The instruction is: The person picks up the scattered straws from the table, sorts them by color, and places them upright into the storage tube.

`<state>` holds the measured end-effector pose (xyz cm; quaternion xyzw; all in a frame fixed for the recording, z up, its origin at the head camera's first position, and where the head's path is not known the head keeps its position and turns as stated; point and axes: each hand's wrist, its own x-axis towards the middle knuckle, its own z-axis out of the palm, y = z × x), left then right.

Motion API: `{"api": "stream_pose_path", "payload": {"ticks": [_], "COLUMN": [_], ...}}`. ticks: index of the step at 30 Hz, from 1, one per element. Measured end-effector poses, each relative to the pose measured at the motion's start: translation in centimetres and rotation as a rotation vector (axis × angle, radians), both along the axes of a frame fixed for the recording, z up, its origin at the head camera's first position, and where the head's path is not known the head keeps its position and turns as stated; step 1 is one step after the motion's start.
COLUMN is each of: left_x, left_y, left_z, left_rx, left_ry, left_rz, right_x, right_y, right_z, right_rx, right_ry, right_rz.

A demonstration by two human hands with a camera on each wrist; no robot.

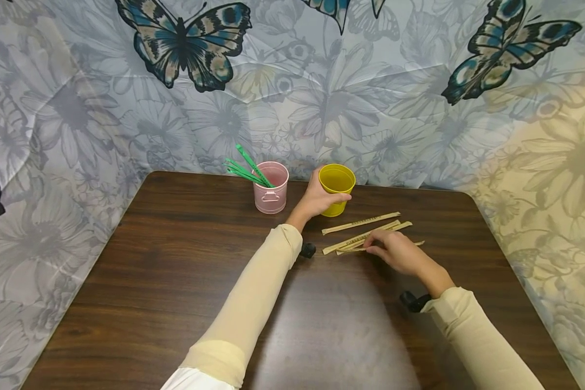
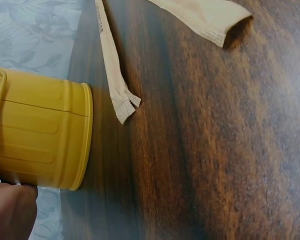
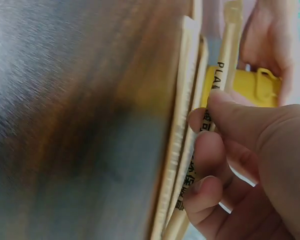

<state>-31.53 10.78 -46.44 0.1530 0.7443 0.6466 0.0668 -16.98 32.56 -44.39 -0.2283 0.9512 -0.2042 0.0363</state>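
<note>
My left hand (image 1: 316,199) grips a small yellow bucket (image 1: 334,210) near the table's back edge, its thumb lying across the front. In the left wrist view the bucket's ribbed side (image 2: 37,132) fills the left, and only part of the hand (image 2: 11,210) shows. Over a small pile of paper-wrapped straws (image 1: 343,244), my right hand (image 1: 398,252) pinches one wrapped straw (image 3: 229,52) between thumb and fingers. Dark print runs along this wrapper. Other wrapped straws (image 3: 176,145) lie just beside these fingers. Another wrapped straw (image 1: 363,222) lies apart, nearer the bucket.
A pink bucket (image 1: 270,200) stands left of the yellow one, with several green straws (image 1: 253,164) leaning out of it. Behind the brown wooden table (image 1: 175,281) hangs a cloth with butterflies and flowers (image 1: 331,108).
</note>
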Motion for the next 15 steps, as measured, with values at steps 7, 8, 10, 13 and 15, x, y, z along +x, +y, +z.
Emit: {"api": "stream_pose_path", "payload": {"ticks": [7,8,10,13,15], "left_x": [0.0,0.0,0.0,0.0,0.1], "left_y": [0.0,0.0,0.0,-0.1,-0.2], "left_z": [0.0,0.0,0.1,0.1,0.1], "left_rx": [0.028,0.027,0.026,0.015,0.014], "left_ry": [0.022,0.025,0.030,0.024,0.024], "left_rz": [-0.003,-0.004,-0.005,-0.004,-0.009], "right_x": [-0.1,-0.2,-0.4,-0.7,-0.8], "right_y": [0.4,0.4,0.3,-0.1,-0.5], "right_z": [2.2,2.5,3.2,4.6,5.5], "right_rx": [-0.053,-0.059,-0.075,-0.110,-0.136], "right_ry": [0.082,0.106,0.140,0.155,0.155], "right_rz": [-0.008,-0.002,0.002,-0.007,-0.020]}}
